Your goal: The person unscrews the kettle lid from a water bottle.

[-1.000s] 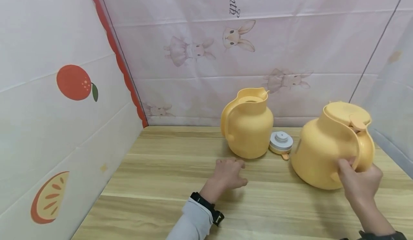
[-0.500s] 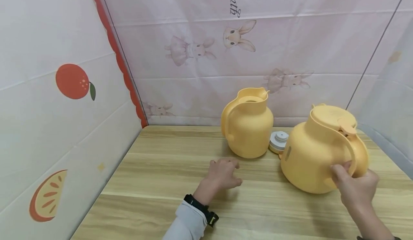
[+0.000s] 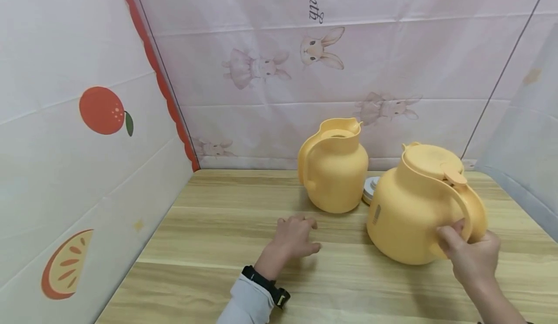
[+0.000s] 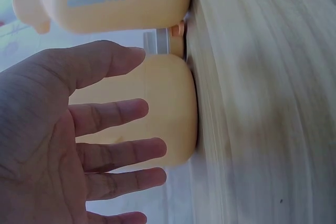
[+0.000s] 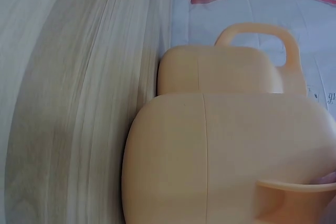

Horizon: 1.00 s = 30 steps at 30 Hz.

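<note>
A yellow lidded jug (image 3: 405, 212) stands at the right, and my right hand (image 3: 472, 254) grips its handle. The jug's lid faces up and its body leans slightly. My left hand (image 3: 293, 239) hovers over the table with fingers spread and holds nothing; in the left wrist view its palm (image 4: 37, 145) faces the jugs. Farther back stands a second yellow jug (image 3: 337, 174), lidless, with its mouth uncovered and its handle toward the left. Between the two jugs sits a round grey-and-yellow stopper (image 3: 369, 188), mostly hidden behind the gripped jug.
The wood-grain table (image 3: 209, 246) meets a pink rabbit-print cloth (image 3: 261, 86) at the back. A white fruit-print sheet (image 3: 52, 178) borders the left side, and a pale sheet (image 3: 523, 169) borders the right.
My right hand has moved the lidded jug leftward and slightly nearer, so it now covers much of the stopper. My left hand has drifted a little left. The lidless jug stays put.
</note>
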{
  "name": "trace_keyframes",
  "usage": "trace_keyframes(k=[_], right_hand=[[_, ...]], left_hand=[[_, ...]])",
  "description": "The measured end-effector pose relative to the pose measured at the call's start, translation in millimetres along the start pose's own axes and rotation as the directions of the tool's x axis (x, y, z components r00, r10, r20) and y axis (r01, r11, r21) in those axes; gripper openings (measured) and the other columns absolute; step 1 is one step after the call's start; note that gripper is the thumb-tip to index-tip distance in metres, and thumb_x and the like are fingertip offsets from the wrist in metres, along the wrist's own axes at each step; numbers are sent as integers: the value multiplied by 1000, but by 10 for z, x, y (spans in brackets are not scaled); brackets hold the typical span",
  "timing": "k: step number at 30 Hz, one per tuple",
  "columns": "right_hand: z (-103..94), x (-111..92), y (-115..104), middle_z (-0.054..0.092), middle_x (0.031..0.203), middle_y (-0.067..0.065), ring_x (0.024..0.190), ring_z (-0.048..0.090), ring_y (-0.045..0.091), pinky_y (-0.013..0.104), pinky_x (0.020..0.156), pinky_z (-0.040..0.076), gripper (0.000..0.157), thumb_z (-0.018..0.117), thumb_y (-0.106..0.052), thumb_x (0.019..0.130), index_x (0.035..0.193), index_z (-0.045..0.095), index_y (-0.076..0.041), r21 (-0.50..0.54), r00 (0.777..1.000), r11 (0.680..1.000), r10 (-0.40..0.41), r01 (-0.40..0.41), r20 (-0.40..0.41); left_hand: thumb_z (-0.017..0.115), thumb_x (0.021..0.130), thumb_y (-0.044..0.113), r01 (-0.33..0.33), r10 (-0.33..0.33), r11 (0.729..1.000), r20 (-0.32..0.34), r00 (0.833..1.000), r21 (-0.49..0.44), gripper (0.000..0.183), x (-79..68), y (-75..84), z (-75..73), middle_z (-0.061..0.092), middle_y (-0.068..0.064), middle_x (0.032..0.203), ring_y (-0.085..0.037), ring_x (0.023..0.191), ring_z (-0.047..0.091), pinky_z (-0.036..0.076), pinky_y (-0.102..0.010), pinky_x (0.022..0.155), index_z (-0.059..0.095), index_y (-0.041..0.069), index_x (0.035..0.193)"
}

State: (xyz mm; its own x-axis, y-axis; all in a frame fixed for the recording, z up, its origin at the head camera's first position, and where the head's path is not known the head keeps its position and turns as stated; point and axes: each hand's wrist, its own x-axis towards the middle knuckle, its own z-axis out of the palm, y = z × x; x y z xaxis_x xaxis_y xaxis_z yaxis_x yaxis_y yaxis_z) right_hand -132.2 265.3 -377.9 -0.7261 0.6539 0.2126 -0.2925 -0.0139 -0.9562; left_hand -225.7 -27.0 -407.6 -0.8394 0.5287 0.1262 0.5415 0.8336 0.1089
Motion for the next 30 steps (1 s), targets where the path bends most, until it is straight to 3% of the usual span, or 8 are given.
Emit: trace_keyframes(k=[6,17,24,30], right_hand=[[55,-71,-21,45,39,-1,32,40,9,15,29,34,27,54,23,65,53,45,1,26,1000,999,-26,26,7],[88,-139,8,48,42,-1,34,42,9,15,29,35,25,50,23,64,55,46,0,-6,990,997,-70,71,126],[123,-168,16,48,43,-3,35,42,8,16,29,35,29,47,24,63,55,46,-4,-8,968,993,-115,120,225],[141,-163,14,47,44,-6,35,41,7,17,29,35,32,47,25,62,56,46,-7,-20,935,984,-164,179,313]], left_hand=[[68,73,44,-4,3,1000,-18,1000,-19,42,-42,-51,-3,62,-3,99,-22,92,55,42,-45,71,62,18,105],[67,73,39,17,-17,998,10,1000,-63,40,-170,-179,-15,61,-5,103,-23,94,54,44,-48,75,62,16,105],[67,73,39,7,-6,998,13,1000,-55,40,-253,-266,-22,61,-6,98,-22,91,55,47,-44,75,63,15,105],[68,73,38,-1,3,999,27,1000,-50,40,-307,-347,-39,61,-8,99,-23,91,55,48,-44,74,62,13,105]])
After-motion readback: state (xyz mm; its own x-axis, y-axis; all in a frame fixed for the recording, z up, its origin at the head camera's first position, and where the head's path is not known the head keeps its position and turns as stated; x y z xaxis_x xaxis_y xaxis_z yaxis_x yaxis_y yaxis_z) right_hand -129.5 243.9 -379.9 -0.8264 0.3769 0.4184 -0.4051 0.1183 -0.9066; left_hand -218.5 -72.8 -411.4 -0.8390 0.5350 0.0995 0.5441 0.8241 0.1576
